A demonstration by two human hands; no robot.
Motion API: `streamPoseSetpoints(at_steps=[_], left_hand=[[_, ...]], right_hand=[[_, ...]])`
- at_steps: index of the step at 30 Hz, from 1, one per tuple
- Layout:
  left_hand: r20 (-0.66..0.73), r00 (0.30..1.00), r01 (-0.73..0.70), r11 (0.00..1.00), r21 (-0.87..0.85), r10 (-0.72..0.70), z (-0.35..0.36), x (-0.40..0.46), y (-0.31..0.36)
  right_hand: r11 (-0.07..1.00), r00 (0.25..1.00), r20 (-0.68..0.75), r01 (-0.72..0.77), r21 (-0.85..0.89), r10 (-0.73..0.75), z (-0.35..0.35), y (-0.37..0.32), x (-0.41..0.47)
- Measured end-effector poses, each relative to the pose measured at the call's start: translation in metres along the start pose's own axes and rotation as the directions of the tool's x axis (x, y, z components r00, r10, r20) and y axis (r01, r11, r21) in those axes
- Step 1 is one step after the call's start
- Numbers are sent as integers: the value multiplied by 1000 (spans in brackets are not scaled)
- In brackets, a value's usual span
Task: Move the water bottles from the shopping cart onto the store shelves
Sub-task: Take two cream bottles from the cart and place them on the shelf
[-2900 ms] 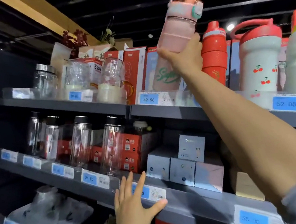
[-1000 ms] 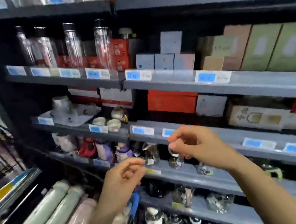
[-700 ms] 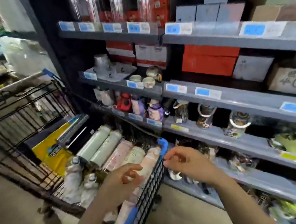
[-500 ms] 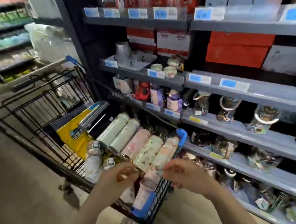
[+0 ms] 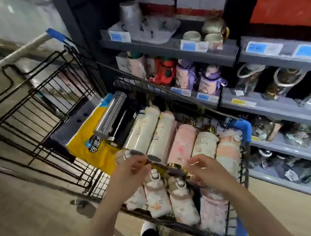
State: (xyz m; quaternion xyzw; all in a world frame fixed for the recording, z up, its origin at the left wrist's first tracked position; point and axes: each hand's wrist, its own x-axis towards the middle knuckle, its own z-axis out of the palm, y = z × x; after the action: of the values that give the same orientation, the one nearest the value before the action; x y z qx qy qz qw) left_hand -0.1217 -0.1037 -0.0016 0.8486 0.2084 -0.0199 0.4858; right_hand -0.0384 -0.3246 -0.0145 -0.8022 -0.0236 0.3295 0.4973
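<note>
I see both hands over the near end of the cart [image 5: 51, 105]: the left hand [image 5: 128, 177] has its fingers curled toward a gold-rimmed bottle end, and the right hand [image 5: 207, 170] curls at another gold rim [image 5: 175, 165], though the blur keeps me from telling whether either actually pinches anything. Around them the bottles [image 5: 180, 144], cream and pink, lie on their sides in rows inside the cart, with a steel flask [image 5: 110, 115] and a yellow pack [image 5: 92, 147] at the cart's far left. The shelves [image 5: 270, 108] stand just right of the cart, stocked with cups and small bottles.
</note>
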Motion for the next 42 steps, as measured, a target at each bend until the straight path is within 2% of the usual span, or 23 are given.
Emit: streamPoseSetpoints(at_steps=[4, 13, 20, 25, 28, 30, 32, 36, 39, 42], left_hand=[[33, 998, 57, 998, 10, -57, -25, 75, -19], [56, 978, 175, 942, 285, -199, 7, 191, -47], [62, 971, 176, 870, 460, -229, 40, 227, -45], [16, 973, 200, 871, 450, -231, 41, 230, -49], [-1, 977, 195, 889, 414, -214, 38, 231, -50], [9, 978, 190, 904, 384, -209, 34, 233, -52], [34, 974, 202, 928, 312, -224, 26, 235, -55], [86, 971, 224, 974, -8, -223, 0, 223, -58], [185, 950, 295, 912, -284, -250, -19, 199, -55], [203, 938, 342, 847, -407, -281, -30, 180, -50]], right_hand=[[994, 995, -56, -88, -61, 85, 35, -19, 34], [965, 958, -137, -259, -45, 250, 54, -29, 58], [945, 929, -194, -327, -28, 315, 57, -32, 73], [943, 934, -227, -309, -123, 276, 68, -49, 121], [941, 928, -264, -306, -144, 262, 80, -50, 162], [904, 905, -312, -366, -221, 290, 89, -47, 183], [873, 897, -300, -406, -270, 324, 96, -43, 193], [886, 863, -309, -450, -108, 400, 107, -31, 205], [883, 825, -351, -469, 11, 443, 112, -31, 215], [868, 779, -404, -488, 90, 480, 118, -35, 222]])
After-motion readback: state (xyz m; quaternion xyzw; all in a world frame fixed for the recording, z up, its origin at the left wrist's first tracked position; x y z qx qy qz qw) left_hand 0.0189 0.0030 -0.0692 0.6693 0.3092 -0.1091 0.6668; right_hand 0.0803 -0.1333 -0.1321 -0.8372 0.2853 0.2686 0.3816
